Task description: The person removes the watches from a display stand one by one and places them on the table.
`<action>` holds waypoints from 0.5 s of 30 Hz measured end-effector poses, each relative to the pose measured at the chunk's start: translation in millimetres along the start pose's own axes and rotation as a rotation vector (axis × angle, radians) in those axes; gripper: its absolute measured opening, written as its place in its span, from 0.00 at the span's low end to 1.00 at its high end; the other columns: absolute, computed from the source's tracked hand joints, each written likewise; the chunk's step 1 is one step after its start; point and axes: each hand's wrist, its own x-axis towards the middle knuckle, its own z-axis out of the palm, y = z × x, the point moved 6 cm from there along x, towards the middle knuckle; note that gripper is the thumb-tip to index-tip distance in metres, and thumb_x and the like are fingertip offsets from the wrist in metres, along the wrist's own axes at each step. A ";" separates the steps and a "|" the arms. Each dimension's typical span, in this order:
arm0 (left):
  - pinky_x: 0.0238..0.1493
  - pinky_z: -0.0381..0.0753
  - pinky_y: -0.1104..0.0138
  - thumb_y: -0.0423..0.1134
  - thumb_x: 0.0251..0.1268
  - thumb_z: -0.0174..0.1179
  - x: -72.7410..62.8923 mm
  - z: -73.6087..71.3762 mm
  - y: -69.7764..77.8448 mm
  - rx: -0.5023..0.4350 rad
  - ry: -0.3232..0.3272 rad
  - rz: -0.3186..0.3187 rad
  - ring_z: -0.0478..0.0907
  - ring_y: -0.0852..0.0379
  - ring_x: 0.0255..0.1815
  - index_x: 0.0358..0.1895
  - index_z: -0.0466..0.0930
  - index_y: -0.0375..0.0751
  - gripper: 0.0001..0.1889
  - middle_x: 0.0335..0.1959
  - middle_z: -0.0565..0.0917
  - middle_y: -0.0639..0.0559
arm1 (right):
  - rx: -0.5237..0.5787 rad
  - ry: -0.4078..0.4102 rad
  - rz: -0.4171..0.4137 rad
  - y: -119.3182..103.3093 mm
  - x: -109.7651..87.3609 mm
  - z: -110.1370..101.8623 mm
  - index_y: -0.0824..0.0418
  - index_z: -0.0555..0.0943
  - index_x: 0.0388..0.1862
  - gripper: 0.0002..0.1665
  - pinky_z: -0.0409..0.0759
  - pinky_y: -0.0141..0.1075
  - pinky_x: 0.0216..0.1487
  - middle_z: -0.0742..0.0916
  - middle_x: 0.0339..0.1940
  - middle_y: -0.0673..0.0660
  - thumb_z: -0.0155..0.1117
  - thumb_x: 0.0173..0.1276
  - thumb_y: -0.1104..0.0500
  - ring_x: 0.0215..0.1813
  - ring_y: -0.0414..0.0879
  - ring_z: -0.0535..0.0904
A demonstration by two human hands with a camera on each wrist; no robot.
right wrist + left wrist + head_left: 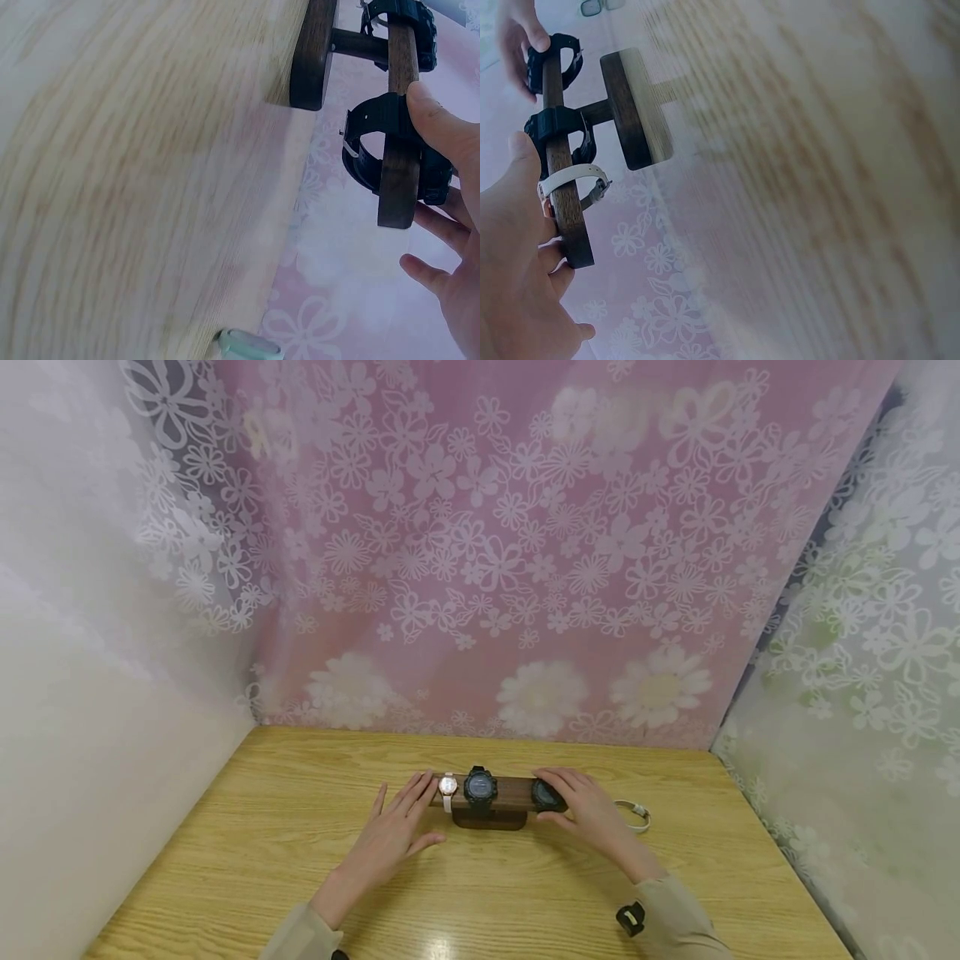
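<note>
A dark wooden watch stand (513, 791) with a crossbar on a flat base stands on the table. A white-strapped watch (448, 785), a black digital watch (480, 787) and another black watch (547, 795) are looped around its bar, from left to right. My left hand (386, 842) touches the bar's left end with extended fingers, its thumb held apart in the head view. At the right end, my right hand (588, 814) holds the black watch between thumb and fingers, hiding part of it. The right wrist view shows its buckled strap (364, 154) hanging around the bar.
A pale-strapped watch (636, 816) lies on the wooden table (510, 893), just right of my right hand. Flowered pink curtain (487, 568) stands behind the table, with pale sheets at both sides.
</note>
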 end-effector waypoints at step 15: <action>0.77 0.46 0.35 0.61 0.70 0.58 0.1 0.2 0.5 -0.004 0.006 0.004 0.53 0.44 0.81 0.81 0.53 0.41 0.45 0.83 0.52 0.47 | 0.013 0.001 0.012 16.1 -12.2 -9.0 0.54 0.73 0.73 0.45 0.76 0.61 0.62 0.82 0.63 0.58 0.78 0.58 0.48 0.64 0.60 0.78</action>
